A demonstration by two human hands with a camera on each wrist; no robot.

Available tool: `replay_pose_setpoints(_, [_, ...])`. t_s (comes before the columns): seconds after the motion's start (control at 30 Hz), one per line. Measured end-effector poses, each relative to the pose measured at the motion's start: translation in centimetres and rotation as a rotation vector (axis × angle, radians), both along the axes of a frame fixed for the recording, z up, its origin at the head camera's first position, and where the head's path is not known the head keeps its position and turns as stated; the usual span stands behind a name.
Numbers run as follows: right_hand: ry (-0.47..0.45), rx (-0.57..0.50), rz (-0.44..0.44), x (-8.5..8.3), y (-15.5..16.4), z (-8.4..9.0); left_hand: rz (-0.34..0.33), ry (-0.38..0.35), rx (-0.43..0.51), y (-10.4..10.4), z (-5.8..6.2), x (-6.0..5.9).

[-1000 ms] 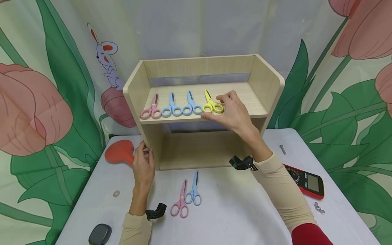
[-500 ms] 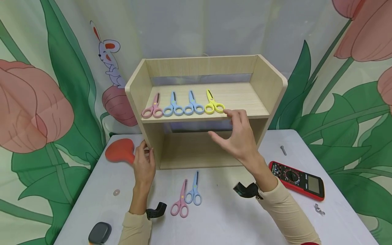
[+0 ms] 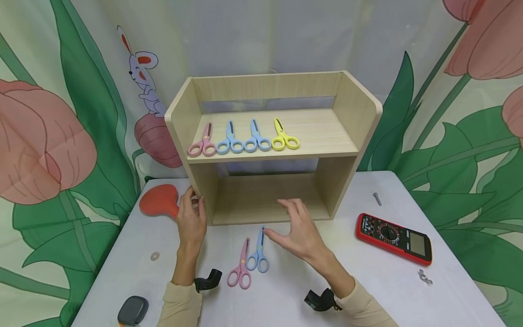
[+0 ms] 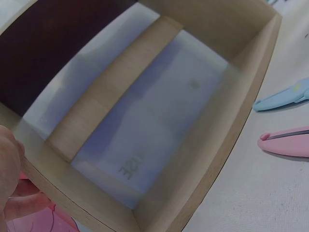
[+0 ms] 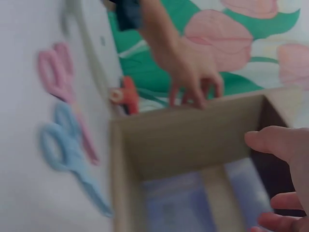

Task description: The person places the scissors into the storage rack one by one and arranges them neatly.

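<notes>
A two-tier pale wooden shelf (image 3: 267, 88) stands on the white table. My left hand (image 3: 191, 225) grips the front edge of its left side panel, fingers on the outer face. My right hand (image 3: 301, 236), fingers spread and holding nothing, hovers before the lower compartment, just right of the blue scissors (image 3: 259, 250) on the table. Pink scissors (image 3: 243, 262) lie left of those. On the upper tier, left to right, lie pink scissors (image 3: 204, 141), blue scissors (image 3: 230, 136), more blue scissors (image 3: 255, 135) and yellow scissors (image 3: 281, 131).
Left of the shelf lies an orange-red object (image 3: 160, 200); closer to me are a small round disc (image 3: 155, 256) and a dark grey tape-measure-like object (image 3: 133, 310). On the right are a red-and-black multimeter (image 3: 393, 238), a bolt (image 3: 377, 199) and a small metal piece (image 3: 425, 277).
My right hand has left the yellow scissors on the upper tier and come down and toward me, near the blue scissors on the table. My left hand has stayed at the side panel.
</notes>
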State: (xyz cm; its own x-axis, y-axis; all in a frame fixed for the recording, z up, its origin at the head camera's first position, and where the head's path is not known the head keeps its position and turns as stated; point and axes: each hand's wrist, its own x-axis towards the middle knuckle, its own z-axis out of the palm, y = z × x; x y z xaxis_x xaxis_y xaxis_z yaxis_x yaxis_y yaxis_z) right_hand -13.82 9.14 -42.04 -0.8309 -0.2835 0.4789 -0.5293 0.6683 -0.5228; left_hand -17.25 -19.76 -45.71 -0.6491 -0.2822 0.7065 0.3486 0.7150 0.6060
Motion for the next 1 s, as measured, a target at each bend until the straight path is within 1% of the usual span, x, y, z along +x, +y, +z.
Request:
replay_pose_setpoints(0.2, [-0.175, 0.041, 0.025, 1.0, -0.9, -3.4, 0.011, -0.010, 0.008, 0.0, 0.1, 0.0])
replay_pose_setpoints(0.33, [-0.280, 0.083, 0.066, 1.2, -1.6, -4.9, 0.014, 0.001, 0.006, 0.0, 0.0, -0.1])
replay_pose_setpoints(0.47, [-0.351, 0.149, 0.098, 1.2, -2.2, -6.1, 0.018, 0.010, 0.008, -0.1, 0.0, -0.1])
replay_pose_setpoints(0.6, [-0.374, 0.246, 0.121, 1.3, -2.7, -7.2, 0.009, 0.012, 0.010, -0.1, 0.1, -0.1])
replay_pose_setpoints(0.7, [-0.375, 0.293, 0.121, 1.4, -2.8, -7.8, 0.002, 0.013, 0.009, -0.1, 0.0, -0.1])
replay_pose_setpoints(0.8, [-0.371, 0.315, 0.113, 1.5, -2.6, -8.0, 0.002, 0.016, 0.009, -0.1, 0.0, -0.1])
replay_pose_setpoints(1.0, [-0.361, 0.343, 0.116, 1.6, -2.0, -7.6, -0.001, 0.009, 0.011, 0.0, 0.0, -0.2])
